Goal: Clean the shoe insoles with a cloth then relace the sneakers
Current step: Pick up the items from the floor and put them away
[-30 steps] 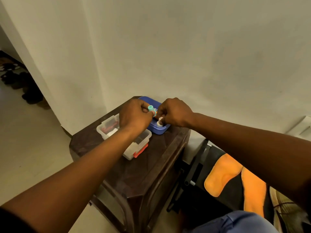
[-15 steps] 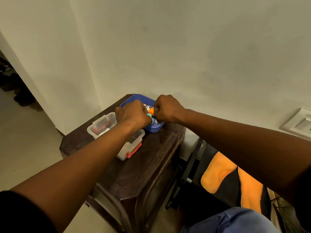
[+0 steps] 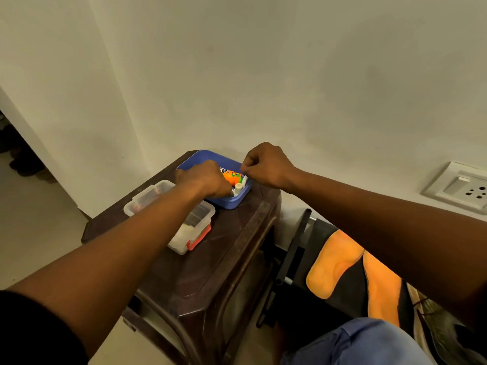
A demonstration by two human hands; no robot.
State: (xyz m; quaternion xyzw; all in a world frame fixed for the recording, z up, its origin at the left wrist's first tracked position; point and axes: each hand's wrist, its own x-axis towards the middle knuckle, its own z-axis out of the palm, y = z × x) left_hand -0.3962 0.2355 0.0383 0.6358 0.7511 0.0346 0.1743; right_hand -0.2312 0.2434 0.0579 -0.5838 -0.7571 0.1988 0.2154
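Two orange insoles (image 3: 334, 262) (image 3: 382, 288) lie side by side on a black surface at the lower right. A sneaker (image 3: 432, 327) with dark laces shows partly at the bottom right edge. On a dark brown stool (image 3: 210, 259) stands an open blue box (image 3: 196, 160) holding an orange tube (image 3: 233, 177) with a white nozzle (image 3: 238, 189). My left hand (image 3: 205, 180) reaches into the box, its fingers curled at the tube's nozzle end. My right hand (image 3: 266, 164) hovers over the box's far rim, its fingers curled and thumb against forefinger, with nothing visible in it.
A clear plastic container (image 3: 168, 217) with red clips stands on the stool beside the blue box, under my left forearm. The wall rises right behind the stool. A white switch plate (image 3: 461, 188) is on the wall at the right. My blue-clad knee (image 3: 355, 341) is at the bottom.
My right hand has lifted up and away from the tube's nozzle. My left hand has gone lower into the blue box. The teal piece it held no longer shows.
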